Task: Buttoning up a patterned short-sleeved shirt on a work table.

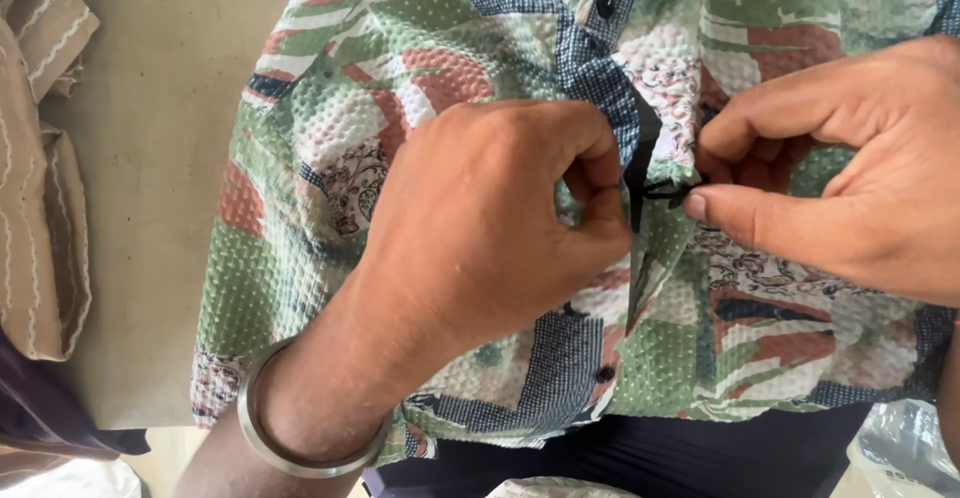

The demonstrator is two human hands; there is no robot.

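The left hand [490,223] is pinching one edge of the patchwork shirt's [420,68] front placket, its grip pressed together on the fabric. The right hand [850,173] is pinching the opposite edge, thumb and forefinger closed beside a small dark button [668,194]. The shirt is lying flat on the beige tabletop [150,158], front side up.

Risk: the puckered fabric may be slipping from either pinch, likely letting the button miss its hole; an uneven pull could skew the placket.

The cloth is a textured seersucker weave printed in green, rust, cream and navy blocks. Further dark round buttons [604,4] are sitting along the placket. A smooth metal bangle [262,436] is circling the left wrist. Striped tan cloth [40,158] is lying at the left edge.
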